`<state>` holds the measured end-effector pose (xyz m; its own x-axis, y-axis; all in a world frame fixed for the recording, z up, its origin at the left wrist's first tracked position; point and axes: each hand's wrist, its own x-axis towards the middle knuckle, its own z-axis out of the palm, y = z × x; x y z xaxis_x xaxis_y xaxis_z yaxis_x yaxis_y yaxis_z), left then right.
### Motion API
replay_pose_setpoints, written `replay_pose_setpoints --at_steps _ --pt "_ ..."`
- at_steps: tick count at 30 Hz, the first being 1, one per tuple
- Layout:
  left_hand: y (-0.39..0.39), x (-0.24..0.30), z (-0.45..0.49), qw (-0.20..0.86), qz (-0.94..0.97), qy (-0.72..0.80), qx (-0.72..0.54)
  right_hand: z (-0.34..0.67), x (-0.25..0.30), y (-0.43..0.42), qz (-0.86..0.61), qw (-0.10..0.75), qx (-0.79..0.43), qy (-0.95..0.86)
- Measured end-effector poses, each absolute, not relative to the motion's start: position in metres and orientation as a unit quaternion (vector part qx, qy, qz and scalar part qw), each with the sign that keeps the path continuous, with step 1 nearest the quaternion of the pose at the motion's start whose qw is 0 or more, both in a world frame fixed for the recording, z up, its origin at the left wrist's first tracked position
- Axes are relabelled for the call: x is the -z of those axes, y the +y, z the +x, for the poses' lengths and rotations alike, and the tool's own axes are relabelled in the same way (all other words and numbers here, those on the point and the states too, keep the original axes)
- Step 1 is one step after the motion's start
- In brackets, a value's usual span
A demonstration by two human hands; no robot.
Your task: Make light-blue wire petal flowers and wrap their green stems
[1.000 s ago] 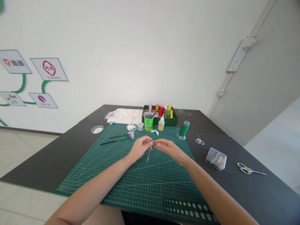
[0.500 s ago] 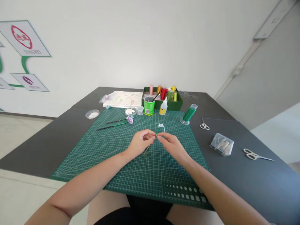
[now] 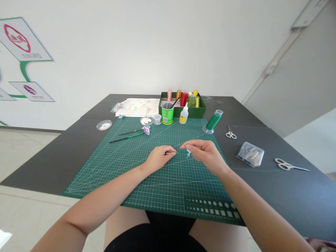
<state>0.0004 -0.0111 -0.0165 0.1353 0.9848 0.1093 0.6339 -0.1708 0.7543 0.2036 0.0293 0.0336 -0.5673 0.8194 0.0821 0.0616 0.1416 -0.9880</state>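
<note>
Head view: at far left, a clear dish (image 3: 104, 125) of white pieces is seen on the table, then two dark rods, the nearer (image 3: 123, 139) tipped by a purple flower (image 3: 146, 130). Above the cutting mat (image 3: 147, 185), a thin green stem (image 3: 181, 152) is pinched in the left hand (image 3: 159, 156); its pale-blue flower (image 3: 188, 153) is held out under the right hand (image 3: 204, 154), whose fingertips are brought close together, though whether anything is clamped cannot be told. Farther right, a green thread spool (image 3: 214, 120) is seen.
</note>
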Motion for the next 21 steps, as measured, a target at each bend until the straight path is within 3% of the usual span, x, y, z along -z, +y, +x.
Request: replay_pose_setpoints --at_steps 9,16,21 --pt "-0.022 0.007 0.008 0.272 0.759 0.525 -0.272 0.205 -0.022 0.046 -0.347 0.418 -0.582 -0.605" --pt "-0.024 0.006 0.010 0.269 0.782 0.491 -0.273 0.204 -0.012 0.054 -0.372 0.411 -0.562 -0.613" --pt "-0.023 0.006 0.010 0.324 0.763 0.483 -0.283 0.203 -0.008 0.057 -0.390 0.397 -0.557 -0.616"
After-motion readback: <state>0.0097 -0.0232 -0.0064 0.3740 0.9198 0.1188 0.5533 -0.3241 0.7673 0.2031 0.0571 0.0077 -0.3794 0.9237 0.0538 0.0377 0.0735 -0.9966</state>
